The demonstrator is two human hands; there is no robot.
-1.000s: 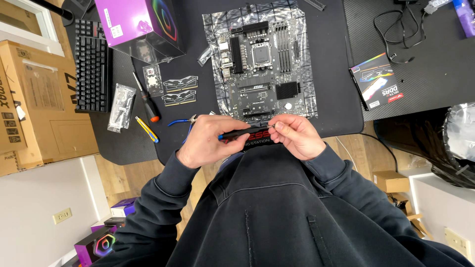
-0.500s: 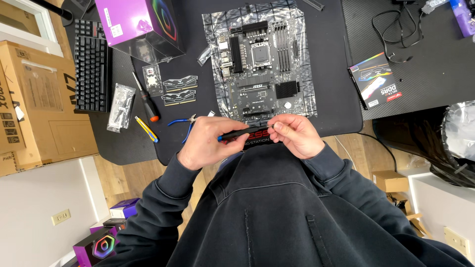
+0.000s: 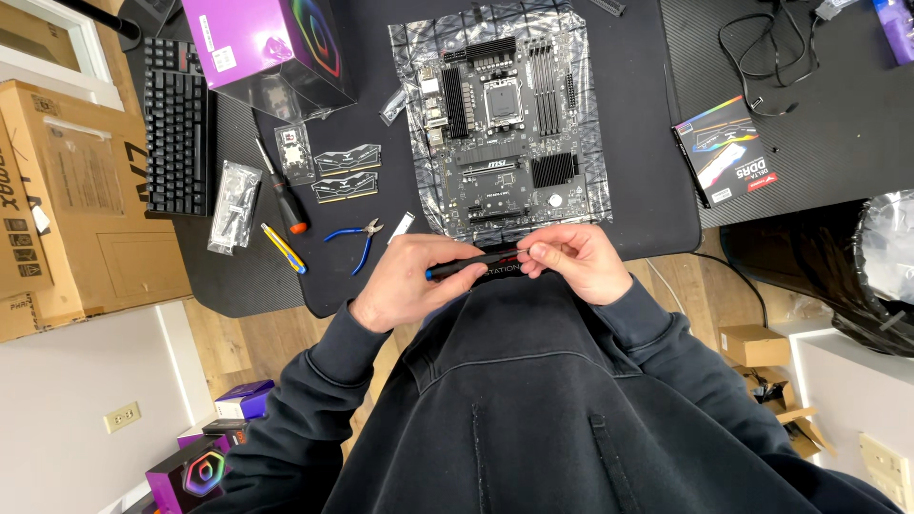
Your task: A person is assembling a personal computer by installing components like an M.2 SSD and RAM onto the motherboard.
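Hands [image 3: 419, 286] [image 3: 576, 262] | both grips clasp black tool [image 3: 471, 265] | desk edge, motherboard [image 3: 505, 124] just beyond

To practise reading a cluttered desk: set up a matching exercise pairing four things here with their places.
Things:
1. motherboard
2. keyboard
3. pliers
4. slim screwdriver

Places:
A. far left of the mat
B. held by left hand and right hand
C. on the silver bag
D. just beyond the left hand

Pairs: 1-C, 2-A, 3-D, 4-B
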